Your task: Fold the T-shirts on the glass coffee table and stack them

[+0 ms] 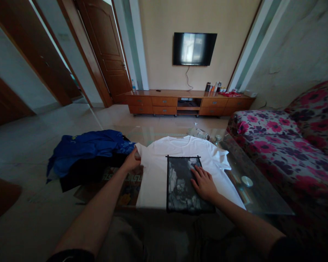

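Note:
A white T-shirt (155,174) with a dark printed picture (180,185) on its front lies spread over the glass coffee table (270,200), its neckline facing away from me. My left hand (132,160) is closed on the left sleeve, pinching its edge and lifting it a little. Flat on the right part of the print rests my right hand (205,182), fingers spread, holding nothing. The right sleeve lies loose on the glass.
Blue and black clothes (90,145) are heaped at the table's left. A flowered sofa (278,145) stands along the right. Beyond the table, a low wooden TV cabinet (164,103) carries bottles and cans, under a wall-mounted television (194,49).

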Demonstrator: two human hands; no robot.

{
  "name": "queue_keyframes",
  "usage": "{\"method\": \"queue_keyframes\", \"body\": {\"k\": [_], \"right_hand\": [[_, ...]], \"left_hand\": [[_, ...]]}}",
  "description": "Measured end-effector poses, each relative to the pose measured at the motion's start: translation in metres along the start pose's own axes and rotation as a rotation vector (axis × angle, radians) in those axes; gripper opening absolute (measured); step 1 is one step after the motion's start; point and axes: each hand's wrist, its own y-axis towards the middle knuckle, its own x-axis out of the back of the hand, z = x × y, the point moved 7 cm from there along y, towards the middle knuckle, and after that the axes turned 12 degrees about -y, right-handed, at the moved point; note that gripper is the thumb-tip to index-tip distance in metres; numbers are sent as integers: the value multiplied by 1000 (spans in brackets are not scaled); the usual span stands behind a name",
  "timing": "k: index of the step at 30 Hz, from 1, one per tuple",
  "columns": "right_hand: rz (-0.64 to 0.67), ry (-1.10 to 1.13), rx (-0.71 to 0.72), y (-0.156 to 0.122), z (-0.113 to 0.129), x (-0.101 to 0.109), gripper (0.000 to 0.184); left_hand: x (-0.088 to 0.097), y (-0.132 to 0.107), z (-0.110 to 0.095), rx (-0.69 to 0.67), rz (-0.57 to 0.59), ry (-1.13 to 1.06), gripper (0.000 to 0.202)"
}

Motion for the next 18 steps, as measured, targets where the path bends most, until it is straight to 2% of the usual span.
{"method": "queue_keyframes", "body": {"k": [4,6,11,18], "right_hand": [[-5,2,1,0,0,1,57],[-10,5,0,0,0,1,57],[-6,9,-8,0,0,2,57],[4,14,-8,0,0,3,57]], "left_hand": [[-3,-2,-11,-154,141,-22,94],[-1,-2,-10,-184,163,15,92],[6,0,5,-87,142,-15,89],[25,-2,27,46,-6,9,86]]}}
